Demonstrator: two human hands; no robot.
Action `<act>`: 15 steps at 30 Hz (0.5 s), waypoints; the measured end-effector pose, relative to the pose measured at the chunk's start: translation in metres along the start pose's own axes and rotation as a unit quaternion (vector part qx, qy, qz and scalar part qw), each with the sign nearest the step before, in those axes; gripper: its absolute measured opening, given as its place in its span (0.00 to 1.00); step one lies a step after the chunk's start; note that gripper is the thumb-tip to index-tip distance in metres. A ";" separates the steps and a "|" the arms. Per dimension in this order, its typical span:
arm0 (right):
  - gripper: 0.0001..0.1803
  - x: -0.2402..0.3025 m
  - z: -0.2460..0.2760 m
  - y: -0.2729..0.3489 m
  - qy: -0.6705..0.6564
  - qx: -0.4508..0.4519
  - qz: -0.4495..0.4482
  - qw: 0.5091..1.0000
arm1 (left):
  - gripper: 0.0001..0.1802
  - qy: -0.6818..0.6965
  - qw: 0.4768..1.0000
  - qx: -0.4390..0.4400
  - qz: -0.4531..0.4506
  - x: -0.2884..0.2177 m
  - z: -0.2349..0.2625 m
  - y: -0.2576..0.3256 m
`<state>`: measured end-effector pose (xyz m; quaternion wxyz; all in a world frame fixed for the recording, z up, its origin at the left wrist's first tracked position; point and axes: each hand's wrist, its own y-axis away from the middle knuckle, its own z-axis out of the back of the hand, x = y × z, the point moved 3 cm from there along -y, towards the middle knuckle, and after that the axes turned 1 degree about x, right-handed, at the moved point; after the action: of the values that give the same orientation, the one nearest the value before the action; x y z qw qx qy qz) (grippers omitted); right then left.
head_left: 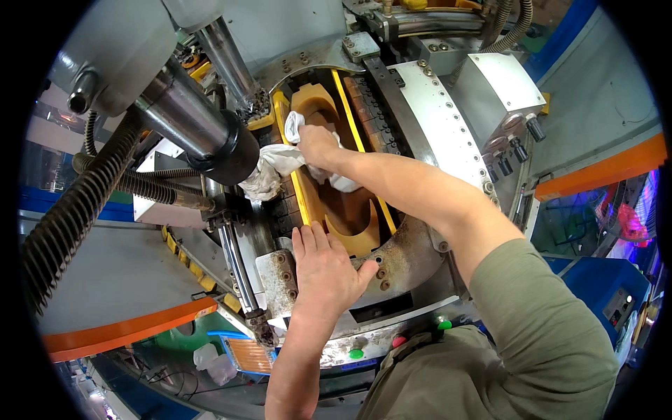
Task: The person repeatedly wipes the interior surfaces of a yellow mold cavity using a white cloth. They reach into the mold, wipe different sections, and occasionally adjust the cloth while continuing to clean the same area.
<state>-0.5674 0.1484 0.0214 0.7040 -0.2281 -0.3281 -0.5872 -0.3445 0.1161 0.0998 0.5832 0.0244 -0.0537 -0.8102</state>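
Note:
My right hand (pixel 320 145) is closed around a crumpled white rag (pixel 280 159), inside a trough in the machine. Part of the rag trails left over the yellow edge strip (pixel 302 194), and more of it shows beneath my wrist. Below the rag lies a tan, mould-like block (pixel 355 241) with a rounded brown hollow; my right forearm hides part of it. My left hand (pixel 326 269) rests palm down at the near end of the trough, fingers stretched and thumb out to the right. It holds nothing.
A thick steel cylinder (pixel 189 115) with a black end slants in from the upper left. Ribbed hoses (pixel 77 210) run below it. To the right stand a bolted white curved plate (pixel 437 105) and a grey box with black knobs (pixel 504 91). Green buttons (pixel 356 354) line the near edge.

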 end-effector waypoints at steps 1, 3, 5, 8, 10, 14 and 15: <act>0.13 0.001 -0.001 0.007 0.034 0.049 0.027 0.998 | 0.42 0.007 1.000 -0.011 0.000 0.000 0.000 0.000; 0.13 0.001 0.004 0.026 0.045 0.057 0.030 0.997 | 0.43 0.021 1.000 0.006 0.003 0.000 -0.001 -0.003; 0.13 0.004 0.008 0.043 0.033 0.078 0.039 0.996 | 0.44 0.031 0.999 0.023 0.010 0.001 -0.001 -0.004; 0.13 -0.002 0.009 0.065 0.028 0.088 0.024 0.995 | 0.43 0.067 0.997 0.019 0.011 0.003 0.001 -0.005; 0.14 0.007 0.006 0.086 0.057 0.167 0.003 0.984 | 0.43 0.094 0.995 0.028 0.016 0.005 0.002 -0.002; 0.15 0.007 0.010 0.105 0.009 0.241 0.010 0.970 | 0.40 0.067 0.997 0.033 0.008 0.006 0.000 0.000; 0.15 0.007 0.012 0.104 -0.016 0.276 0.024 0.961 | 0.40 0.065 0.997 0.033 0.007 0.005 0.000 0.000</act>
<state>-0.4675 0.1736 0.0413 0.7478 -0.0421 -0.4834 -0.4532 -0.3465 0.1110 0.0997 0.5897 0.0960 -0.0419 -0.8008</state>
